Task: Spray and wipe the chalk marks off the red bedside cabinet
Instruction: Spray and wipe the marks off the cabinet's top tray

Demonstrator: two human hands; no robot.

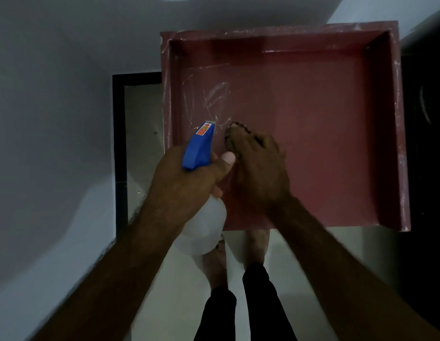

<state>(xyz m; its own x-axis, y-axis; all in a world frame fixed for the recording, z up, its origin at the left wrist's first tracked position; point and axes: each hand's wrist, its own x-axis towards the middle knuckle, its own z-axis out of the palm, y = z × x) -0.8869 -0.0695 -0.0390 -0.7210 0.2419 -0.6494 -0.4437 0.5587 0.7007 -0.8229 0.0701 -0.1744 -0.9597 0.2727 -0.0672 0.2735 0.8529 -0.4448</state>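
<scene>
The red bedside cabinet [312,124] is seen from above, its top a shallow red tray with raised edges. White chalk marks [214,97] smear its left part. My left hand [187,183] grips a spray bottle [200,148] with a blue trigger head and a white body, its nozzle pointing at the marks. My right hand [258,166] lies on the cabinet top just right of the bottle, holding a brownish cloth [235,136] against the surface beside the marks.
A grey wall [54,119] runs along the left. A black door frame [120,148] stands between wall and cabinet. My feet and dark trouser legs [238,291] stand on the pale floor in front. Dark furniture [425,143] is at the right.
</scene>
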